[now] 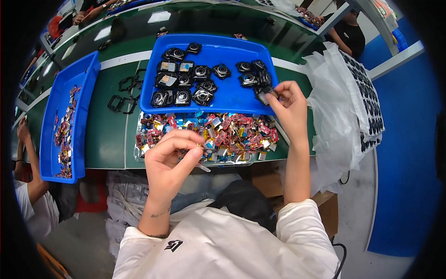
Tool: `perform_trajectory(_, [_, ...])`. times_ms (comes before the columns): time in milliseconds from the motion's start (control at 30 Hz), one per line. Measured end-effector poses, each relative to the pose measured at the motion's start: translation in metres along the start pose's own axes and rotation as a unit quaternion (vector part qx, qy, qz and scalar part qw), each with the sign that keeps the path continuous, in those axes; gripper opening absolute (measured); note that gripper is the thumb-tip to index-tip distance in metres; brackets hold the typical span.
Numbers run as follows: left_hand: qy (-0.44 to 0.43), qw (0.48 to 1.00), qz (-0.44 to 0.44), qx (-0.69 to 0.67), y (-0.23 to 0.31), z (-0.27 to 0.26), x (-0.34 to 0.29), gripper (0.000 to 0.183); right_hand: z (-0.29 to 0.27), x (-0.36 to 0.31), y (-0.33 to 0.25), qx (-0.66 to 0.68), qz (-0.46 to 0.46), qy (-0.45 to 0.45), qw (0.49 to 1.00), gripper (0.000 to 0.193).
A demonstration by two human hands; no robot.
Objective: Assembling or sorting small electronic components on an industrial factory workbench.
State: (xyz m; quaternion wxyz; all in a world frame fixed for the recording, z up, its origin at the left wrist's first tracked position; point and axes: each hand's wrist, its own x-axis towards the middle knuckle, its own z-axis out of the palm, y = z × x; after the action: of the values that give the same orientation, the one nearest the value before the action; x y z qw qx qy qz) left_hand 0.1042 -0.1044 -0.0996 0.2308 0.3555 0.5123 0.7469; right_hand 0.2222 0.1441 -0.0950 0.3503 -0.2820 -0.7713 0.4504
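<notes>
My right hand [290,104] is closed at the right rim of a blue tray [227,109], fingers pinching a dark smartwatch case [268,95]. Inside the tray sit several black smartwatch cases [182,96], most with a round disc facing up, in a left group and a smaller right one. My left hand [169,160] is pinched shut over a heap of small red, blue and yellow electronic parts [227,132] in front of the tray. A small grey piece [209,149] shows at its fingertips, too small to name.
A second blue tray [46,153] with small parts stands at the left. Black frames [121,104] lie between the trays. White plastic sheeting [332,102] and a stacked tray of black pieces [364,95] stand at the right. Co-workers sit at the left and far side.
</notes>
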Motion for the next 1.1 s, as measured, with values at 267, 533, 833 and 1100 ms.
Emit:
perform_trajectory(267, [0.057, 0.984, 0.097, 0.135, -0.006, 0.022, 0.012, 0.007, 0.061, -0.068, -0.055, 0.275, 0.057, -0.134, 0.950, 0.026])
perform_trajectory(533, [0.097, 0.938, 0.140, 0.301, -0.010, 0.022, 0.012, 0.005, 0.068, -0.080, -0.053, 0.320, 0.039, -0.172, 0.931, 0.029])
perform_trajectory(833, [0.089, 0.929, 0.133, 0.335, -0.010, 0.021, 0.015, 0.006, 0.068, -0.084, -0.047, 0.296, 0.021, -0.165, 0.941, 0.027])
perform_trajectory(1100, [0.087, 0.935, 0.111, 0.325, -0.012, 0.020, 0.015, 0.006, 0.069, -0.085, -0.048, 0.274, -0.006, -0.153, 0.949, 0.027])
